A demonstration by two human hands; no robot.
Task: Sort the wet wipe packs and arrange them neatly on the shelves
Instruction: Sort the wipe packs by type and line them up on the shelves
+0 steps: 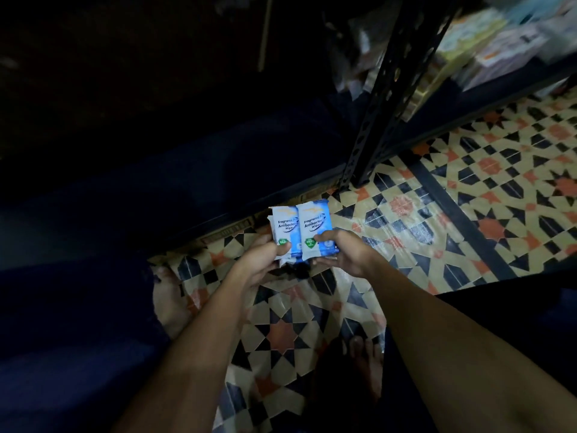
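While the left hand (pixel 265 254) grips one wipe pack (pixel 284 229) by its lower end, the right hand (pixel 340 250) pinches a second pack (pixel 315 229) just beside it, edges touching. Both are held upright above the patterned floor (pixel 468 198), near the dark shelf post (pixel 384 98). Blurred boxes (pixel 487 42) fill the shelf at upper right.

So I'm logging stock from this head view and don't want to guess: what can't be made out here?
- Packs behind the front two wipe packs: covered by them and by the left hand and right hand; count unclear.
- Goods on the right shelf: blurred, labels unreadable.
- Dark shelf on the left: too dim to see its contents.
- Small print on the packs: too small to read.
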